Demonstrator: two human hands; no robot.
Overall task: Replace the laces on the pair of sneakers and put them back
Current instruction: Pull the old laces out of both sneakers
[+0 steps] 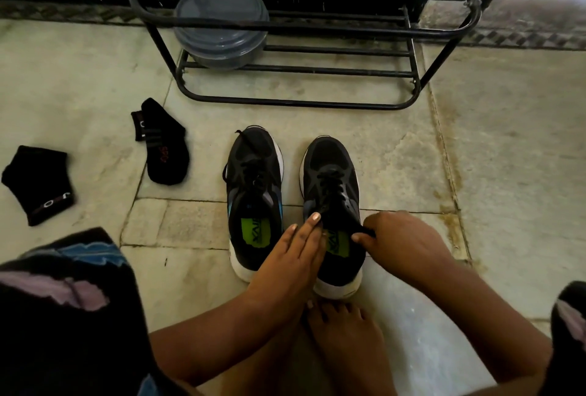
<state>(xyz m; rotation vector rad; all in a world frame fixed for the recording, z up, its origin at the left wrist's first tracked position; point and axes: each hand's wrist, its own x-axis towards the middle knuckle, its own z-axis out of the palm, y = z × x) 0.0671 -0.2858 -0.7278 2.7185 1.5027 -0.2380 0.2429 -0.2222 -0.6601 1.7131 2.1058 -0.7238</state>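
Bare floor (475, 173) lies open at right of the sneakers (329, 205). At left two socks (165, 145) lie; above, the rack (298, 104) blocks.

Mostly black stuff on a pale greenish stone floor (317, 116)

Black mesh sneakers (253, 180) have white soles, neon green insoles, one with a blue side stripe; two black ankle socks (165, 145), one with reddish print I think; black metal rack (285, 31), smoky grey tub (218, 31).

Your left hand (296, 249) rests with straight fingers on the right sneaker (333, 205), your right hand (402, 242) pinches its black lace (333, 186); the left sneaker (253, 192) stands just beside your left hand.
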